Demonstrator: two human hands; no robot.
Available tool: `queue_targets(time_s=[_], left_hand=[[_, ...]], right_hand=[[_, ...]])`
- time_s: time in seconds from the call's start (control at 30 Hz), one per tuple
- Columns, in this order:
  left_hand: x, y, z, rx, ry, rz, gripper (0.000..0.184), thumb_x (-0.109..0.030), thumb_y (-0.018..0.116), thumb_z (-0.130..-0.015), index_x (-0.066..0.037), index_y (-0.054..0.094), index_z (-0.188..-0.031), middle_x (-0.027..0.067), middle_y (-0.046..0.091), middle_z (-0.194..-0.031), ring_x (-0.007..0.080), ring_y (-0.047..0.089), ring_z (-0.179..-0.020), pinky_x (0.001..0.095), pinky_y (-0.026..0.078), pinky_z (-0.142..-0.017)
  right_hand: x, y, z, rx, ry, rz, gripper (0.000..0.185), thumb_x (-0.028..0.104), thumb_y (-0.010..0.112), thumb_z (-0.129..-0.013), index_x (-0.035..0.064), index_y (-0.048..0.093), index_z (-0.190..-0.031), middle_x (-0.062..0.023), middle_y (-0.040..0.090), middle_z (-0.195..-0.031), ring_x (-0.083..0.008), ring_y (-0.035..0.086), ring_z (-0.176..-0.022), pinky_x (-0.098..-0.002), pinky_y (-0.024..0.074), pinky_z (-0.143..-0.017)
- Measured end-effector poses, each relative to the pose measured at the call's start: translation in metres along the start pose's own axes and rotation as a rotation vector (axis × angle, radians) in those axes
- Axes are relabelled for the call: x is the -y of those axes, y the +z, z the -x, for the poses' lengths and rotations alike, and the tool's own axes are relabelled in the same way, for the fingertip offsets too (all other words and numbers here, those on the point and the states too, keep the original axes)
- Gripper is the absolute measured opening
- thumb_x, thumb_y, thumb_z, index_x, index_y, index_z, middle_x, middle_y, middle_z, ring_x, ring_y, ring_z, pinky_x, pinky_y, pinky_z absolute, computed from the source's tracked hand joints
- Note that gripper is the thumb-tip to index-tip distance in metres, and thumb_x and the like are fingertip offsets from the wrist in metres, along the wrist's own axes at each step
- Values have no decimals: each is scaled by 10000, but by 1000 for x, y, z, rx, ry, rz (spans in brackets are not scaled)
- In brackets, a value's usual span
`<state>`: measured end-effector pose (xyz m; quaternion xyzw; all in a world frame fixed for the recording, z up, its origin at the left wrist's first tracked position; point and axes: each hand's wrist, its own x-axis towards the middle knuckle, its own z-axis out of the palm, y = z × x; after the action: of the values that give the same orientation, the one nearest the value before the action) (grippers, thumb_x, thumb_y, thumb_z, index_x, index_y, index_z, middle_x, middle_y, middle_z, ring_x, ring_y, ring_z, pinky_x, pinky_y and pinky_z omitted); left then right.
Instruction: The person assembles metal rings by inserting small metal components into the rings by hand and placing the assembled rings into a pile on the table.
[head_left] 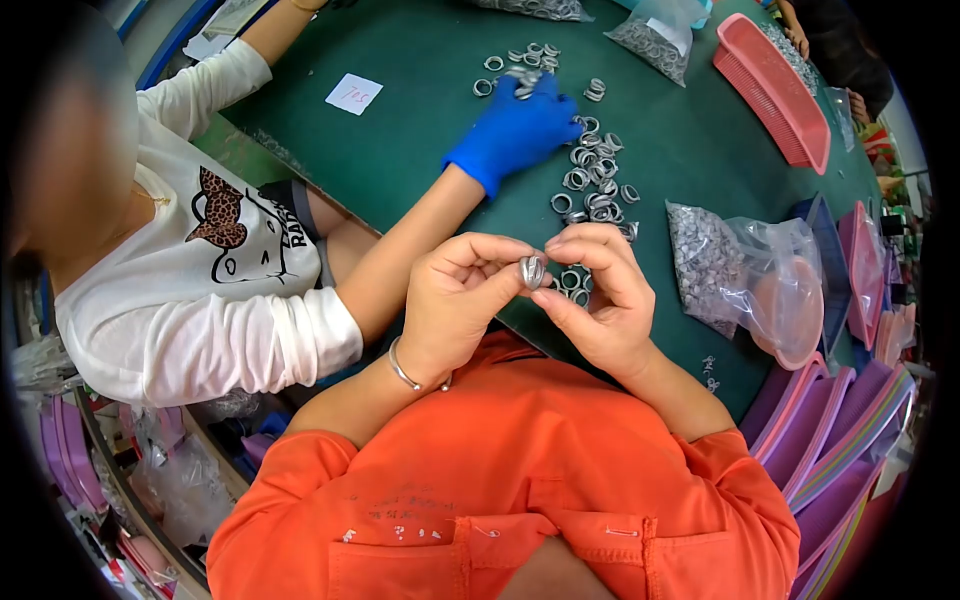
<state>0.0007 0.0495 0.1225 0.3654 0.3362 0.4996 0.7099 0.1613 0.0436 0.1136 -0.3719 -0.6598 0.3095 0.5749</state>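
Note:
Between my two hands, above the near edge of the green table [430,150], is a small silver metal ring [532,271]. My left hand [470,300] pinches it between thumb and fingertips, with a silver bangle on that wrist. My right hand [605,295] meets it from the other side, thumb and fingers curled at the ring; how firmly they grip it is hard to tell. Several similar rings [572,283] lie just behind my fingertips, and a longer pile of rings [598,170] stretches away from me across the table.
At the left a co-worker's blue-gloved hand [515,130] reaches over rings. A paper label [353,93] lies farther back. To the right are a bag of small parts [702,262], a pink basket [775,95] and stacked purple trays [815,430].

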Motion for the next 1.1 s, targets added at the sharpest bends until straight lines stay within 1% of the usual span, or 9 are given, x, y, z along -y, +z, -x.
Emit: queue_targets(time_s=[0.07, 0.2, 0.3, 0.4, 0.5, 0.57, 0.8, 0.97, 1.1], left_hand=[[4, -2, 0, 34, 122, -67, 125, 90, 562, -834, 53, 596, -949, 125, 636, -939, 155, 630, -852, 264, 525, -763], [6, -2, 0, 31, 161, -94, 133, 101, 560, -827, 51, 603, -942, 121, 633, -942, 146, 623, -860, 258, 515, -768], [6, -2, -1, 31, 151, -141, 112, 105, 560, -826, 45, 585, -917, 141, 608, -934, 211, 637, -861, 311, 536, -778], [7, -3, -1, 3, 110, -140, 115, 112, 560, -823, 45, 590, -912, 141, 609, -935, 203, 635, -851, 306, 535, -777], [11, -5, -3, -3, 197, -235, 124, 123, 559, -817, 46, 591, -909, 138, 610, -936, 192, 630, -843, 296, 532, -766], [12, -5, -5, 3, 259, -247, 130, 102, 571, -817, 44, 610, -926, 106, 610, -964, 135, 615, -843, 236, 515, -733], [16, -7, -9, -45, 269, -301, 129, 124, 569, -808, 36, 602, -897, 126, 620, -942, 168, 613, -868, 273, 508, -772], [28, -14, -16, -83, 150, -323, 110, 96, 590, -811, 35, 617, -898, 119, 646, -938, 138, 612, -849, 252, 502, -759], [38, -17, -19, -123, 157, -302, 97, 82, 598, -809, 33, 633, -885, 91, 653, -884, 106, 609, -783, 220, 499, -696]], right_hand=[[0, -1, 0, 41, -23, 13, 336, 35, 761, -664, 10, 618, -967, -119, 580, -958, -230, 570, -864, -311, 466, -743], [-2, 0, 1, 39, -5, 16, 335, 40, 765, -662, 15, 627, -967, -112, 584, -952, -227, 571, -859, -312, 467, -738], [-5, -1, 2, 56, 10, 32, 323, 36, 763, -660, 16, 633, -955, -106, 586, -946, -225, 572, -855, -308, 466, -734], [-8, 0, 3, 54, 27, 29, 310, 26, 755, -664, 17, 637, -950, -103, 586, -950, -223, 571, -848, -304, 465, -728], [-9, 0, 3, 70, 39, 36, 312, 16, 749, -666, 16, 636, -956, -104, 588, -950, -221, 574, -840, -299, 467, -722], [-9, 0, 2, 67, 42, 35, 311, 10, 743, -669, 15, 635, -961, -104, 588, -952, -219, 574, -841, -298, 468, -720], [-15, 5, 5, 20, 88, 18, 259, 14, 735, -686, 19, 636, -925, -96, 578, -917, -205, 564, -810, -292, 461, -695], [-20, 6, 10, 53, 150, 128, 145, 19, 715, -713, 27, 651, -843, -61, 532, -794, -168, 520, -718, -271, 427, -623], [-24, 8, 13, 53, 205, 142, 116, 15, 703, -724, 20, 652, -829, -63, 537, -787, -167, 522, -716, -270, 424, -620]])
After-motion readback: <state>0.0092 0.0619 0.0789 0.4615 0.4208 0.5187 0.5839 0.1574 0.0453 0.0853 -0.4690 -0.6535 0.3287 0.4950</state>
